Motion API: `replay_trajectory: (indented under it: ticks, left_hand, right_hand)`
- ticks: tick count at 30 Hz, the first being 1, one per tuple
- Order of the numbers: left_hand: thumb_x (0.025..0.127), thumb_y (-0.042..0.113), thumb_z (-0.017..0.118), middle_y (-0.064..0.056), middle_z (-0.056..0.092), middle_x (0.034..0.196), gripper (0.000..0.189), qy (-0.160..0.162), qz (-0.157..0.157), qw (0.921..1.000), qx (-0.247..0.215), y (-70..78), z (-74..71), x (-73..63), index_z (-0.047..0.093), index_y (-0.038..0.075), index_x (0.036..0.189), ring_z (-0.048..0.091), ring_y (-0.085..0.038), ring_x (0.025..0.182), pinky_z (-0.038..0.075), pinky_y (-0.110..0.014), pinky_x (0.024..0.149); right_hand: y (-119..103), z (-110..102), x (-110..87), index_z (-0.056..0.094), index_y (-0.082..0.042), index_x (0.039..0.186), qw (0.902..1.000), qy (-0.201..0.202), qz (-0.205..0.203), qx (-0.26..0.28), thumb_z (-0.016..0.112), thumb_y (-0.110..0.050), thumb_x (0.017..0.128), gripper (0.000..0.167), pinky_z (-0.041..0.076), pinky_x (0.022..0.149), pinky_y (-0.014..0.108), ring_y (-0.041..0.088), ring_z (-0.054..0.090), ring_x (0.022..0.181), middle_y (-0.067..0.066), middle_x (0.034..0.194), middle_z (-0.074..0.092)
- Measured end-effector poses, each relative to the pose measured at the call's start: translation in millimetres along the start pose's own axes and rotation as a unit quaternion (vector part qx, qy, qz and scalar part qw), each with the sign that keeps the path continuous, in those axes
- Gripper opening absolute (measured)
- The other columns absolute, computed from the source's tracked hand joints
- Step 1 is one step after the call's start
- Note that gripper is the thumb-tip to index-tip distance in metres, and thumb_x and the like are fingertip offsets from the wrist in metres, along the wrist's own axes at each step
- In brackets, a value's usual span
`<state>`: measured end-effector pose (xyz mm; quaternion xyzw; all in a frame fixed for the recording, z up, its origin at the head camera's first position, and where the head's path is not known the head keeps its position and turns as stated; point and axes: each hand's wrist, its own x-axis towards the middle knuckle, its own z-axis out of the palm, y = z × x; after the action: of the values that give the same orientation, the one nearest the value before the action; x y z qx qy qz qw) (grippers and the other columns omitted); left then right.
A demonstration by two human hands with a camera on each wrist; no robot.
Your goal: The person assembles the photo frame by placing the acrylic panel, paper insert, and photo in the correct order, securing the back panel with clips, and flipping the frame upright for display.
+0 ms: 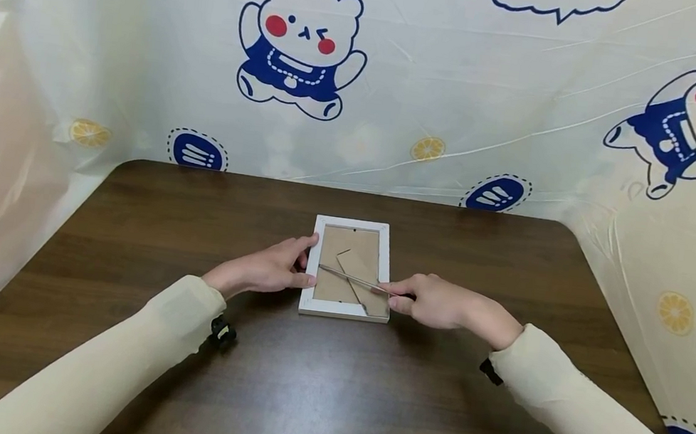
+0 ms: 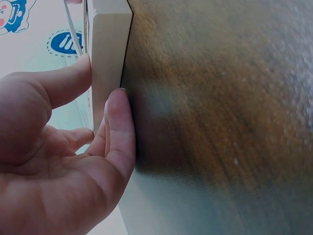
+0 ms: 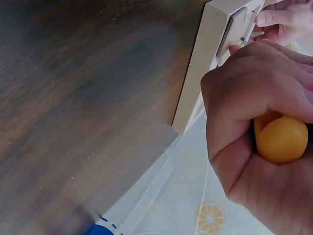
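A white picture frame [image 1: 327, 308] lies face down, its brown backing board [image 1: 332, 240] uppermost. My left hand [image 1: 272, 264] grips the frame's left side; in the left wrist view the thumb meets the upper edge and other fingers lie along the side wall. In my right hand [image 1: 441, 301] is a screwdriver [image 1: 354, 279]. Its orange-yellow handle end [image 3: 282, 141] shows inside the curled fingers in the right wrist view. The thin metal shaft slants across the backing, its tip right at the inner left edge of the frame. A slanted stand leg [image 1: 350, 282] lies under the shaft.
The dark brown wooden table [image 1: 301, 398] extends around the frame on all sides. Behind and beside it hangs a pale curtain [image 1: 400, 94] printed with cartoon bears and orange slices. Black wrist straps [image 1: 223, 332] sit at both cuffs.
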<state>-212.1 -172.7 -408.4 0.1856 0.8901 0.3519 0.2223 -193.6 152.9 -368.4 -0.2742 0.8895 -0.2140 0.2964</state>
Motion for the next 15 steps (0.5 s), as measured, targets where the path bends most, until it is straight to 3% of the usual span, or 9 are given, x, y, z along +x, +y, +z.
replay_trajectory:
  ticks: [3,10,15]
  left_hand:
    - [0.102,0.022,0.073,-0.02,0.053,0.121,0.089,-0.001,0.0,1.0,0.0,0.2,0.5,0.0,0.018,-0.004,0.167,0.054,-0.024,0.097,0.044,-0.038,0.092]
    - [0.102,0.021,0.073,-0.021,0.052,0.12,0.089,-0.002,0.0,1.0,-0.005,1.8,-0.8,-1.0,0.018,-0.005,0.167,0.054,-0.025,0.097,0.044,-0.038,0.09]
    - [0.103,0.022,0.072,-0.021,0.052,0.122,0.088,-0.003,-0.006,1.0,-0.005,1.9,0.5,-0.5,0.017,-0.003,0.167,0.054,-0.025,0.099,0.044,-0.037,0.09]
  right_hand:
    - [1.5,-0.7,1.0,0.054,-0.024,0.157,1.0,-0.007,-0.002,0.002,0.052,-0.028,0.113,0.044,0.043,0.116,0.055,0.027,0.054,0.139,0.011,0.152,0.058]
    - [1.7,-3.3,2.5,0.054,-0.025,0.158,0.9998,-0.018,0.006,0.008,0.052,-0.029,0.114,0.044,0.043,0.113,0.052,0.021,0.056,0.126,0.008,0.153,0.058]
    - [0.3,-4.5,2.6,0.054,-0.026,0.158,0.9997,-0.022,0.009,0.004,0.052,-0.029,0.113,0.044,0.043,0.113,0.052,0.021,0.056,0.127,0.008,0.152,0.059]
